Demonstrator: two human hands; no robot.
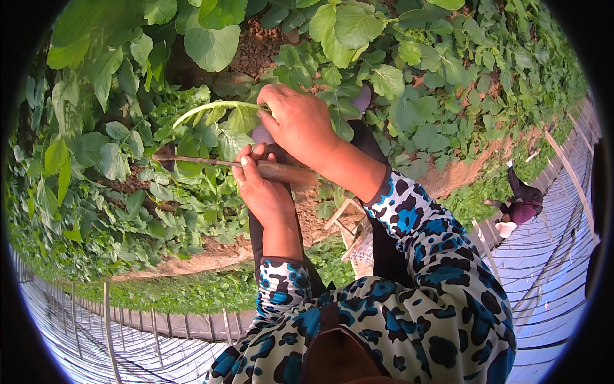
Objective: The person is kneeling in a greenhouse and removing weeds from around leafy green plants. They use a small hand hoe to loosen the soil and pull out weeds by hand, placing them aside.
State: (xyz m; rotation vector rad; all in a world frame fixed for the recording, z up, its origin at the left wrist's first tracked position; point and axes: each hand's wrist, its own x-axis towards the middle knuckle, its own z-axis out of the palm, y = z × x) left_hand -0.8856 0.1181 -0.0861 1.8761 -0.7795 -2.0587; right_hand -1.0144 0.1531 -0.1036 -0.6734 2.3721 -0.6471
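Observation:
A small hand hoe with a wooden handle (290, 174) and a thin, rusty shaft lies across my left hand (264, 187). My left fingers close around it where the shaft meets the handle. Its small dark blade (165, 156) points left, above the leaves. Just above, my right hand (300, 120), back of the hand up, pinches a pale green leaf stalk (211, 106) between thumb and fingers. The stalk curves out to the left, with green leaves hanging beneath it. My right fingertips are partly hidden. The hands are close together, in front of my dark-trousered knees.
Dense leafy plants (407, 110) surround the hands, with brown soil (256, 48) between them. A wooden-framed seat or stand (352, 225) shows between my legs. At the right, a person in a pale hat (520, 206) bends over another plant row. Greenhouse posts (110, 326) line the edge.

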